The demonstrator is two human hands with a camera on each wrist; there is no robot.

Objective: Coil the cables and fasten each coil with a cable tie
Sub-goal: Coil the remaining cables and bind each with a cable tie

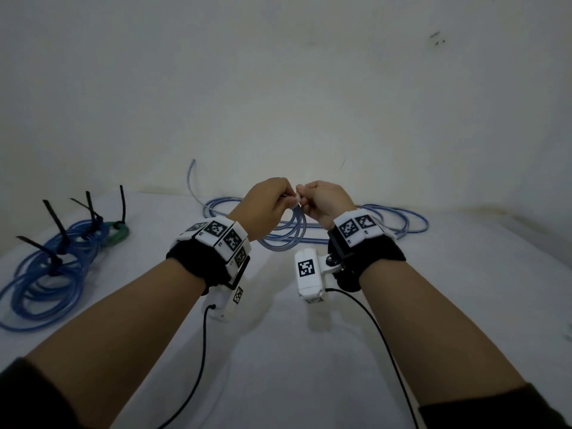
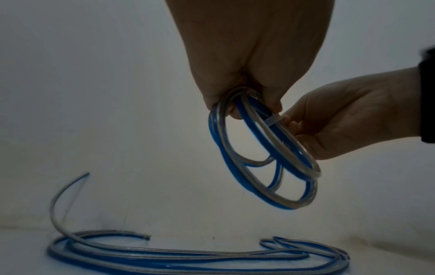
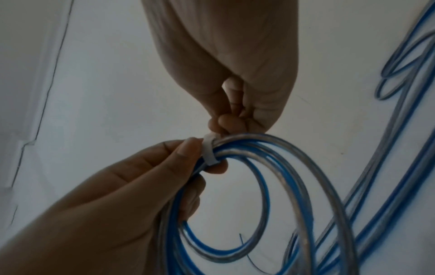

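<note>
2 hands meet above the desk (image 1: 278, 351). The left hand (image 1: 266, 205) grips the top of the blue coil (image 1: 286, 233); the right hand (image 1: 322, 202) pinches a white cable tie (image 3: 209, 151) wrapped round it. Pulling the tail straight while the strands stay bunched should cinch it well. The coil hangs below both hands, between the wrists.
</note>
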